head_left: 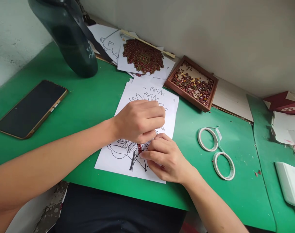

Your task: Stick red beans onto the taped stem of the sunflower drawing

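Observation:
A white sheet with a black line drawing of a flower lies on the green table. A few dark red beans sit on the drawing's centre. My left hand rests over the flower as a loose fist, its fingertips pinched together above the beans. My right hand lies on the sheet's lower right, fingers curled, with the index and thumb pinched right beside the beans. What either pinch holds is too small to make out.
A dark phone lies at the left, a dark bottle behind it. A pile of red beans on paper and a wooden tray of beans stand at the back. Two tape rolls lie right of the sheet.

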The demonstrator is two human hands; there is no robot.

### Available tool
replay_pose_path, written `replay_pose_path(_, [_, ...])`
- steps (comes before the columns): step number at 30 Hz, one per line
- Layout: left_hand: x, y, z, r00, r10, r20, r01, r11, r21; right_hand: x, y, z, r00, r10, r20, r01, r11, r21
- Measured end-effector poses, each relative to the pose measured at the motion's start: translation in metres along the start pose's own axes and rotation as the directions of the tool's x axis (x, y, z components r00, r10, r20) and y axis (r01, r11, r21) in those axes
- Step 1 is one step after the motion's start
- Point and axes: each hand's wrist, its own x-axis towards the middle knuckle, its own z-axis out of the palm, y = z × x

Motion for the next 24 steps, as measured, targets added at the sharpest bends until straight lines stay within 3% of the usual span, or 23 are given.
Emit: replay_pose_path(24, [-0.0012, 0.0002, 0.0007, 0.999, 0.009, 0.043, -0.01, 1.0, 0.026, -0.0008, -0.0014, 0.003, 0.999, -0.037, 0.037, 0.041, 0.994, -0.105])
